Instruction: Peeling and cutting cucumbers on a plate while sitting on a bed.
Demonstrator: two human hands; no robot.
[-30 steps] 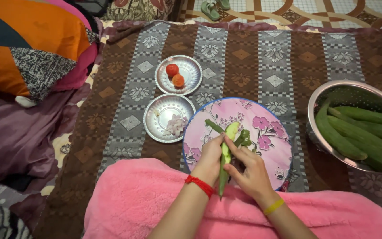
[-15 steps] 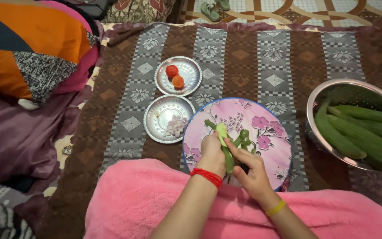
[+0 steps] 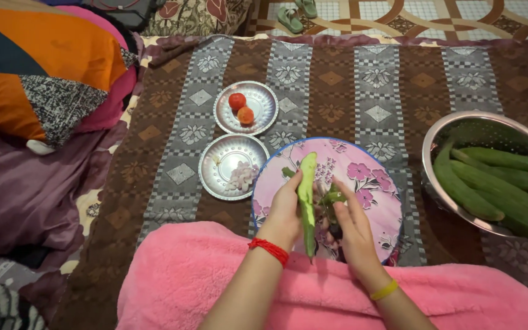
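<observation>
My left hand point(image 3: 284, 212) grips a long green gourd point(image 3: 306, 186), partly peeled, held nearly upright over a pink flowered plate point(image 3: 374, 195). My right hand point(image 3: 354, 231) sits just right of the gourd, fingers against it, closed on a small dark tool point(image 3: 335, 233) that is mostly hidden. Green peel strips point(image 3: 332, 197) lie on the plate between my hands. A red thread circles my left wrist and a yellow band my right.
A steel bowl point(image 3: 459, 119) at the right holds several whole gourds point(image 3: 496, 189). Two small steel plates stand left of the pink plate: one point(image 3: 261, 113) with two tomatoes point(image 3: 237, 101), one point(image 3: 218, 165) with pale chopped pieces point(image 3: 241, 176). A pink blanket point(image 3: 203, 281) covers my lap; pillows point(image 3: 38, 61) lie left.
The gourd has been raised and pushed forward, its tip now further up over the plate. My right hand has slid down along it toward me.
</observation>
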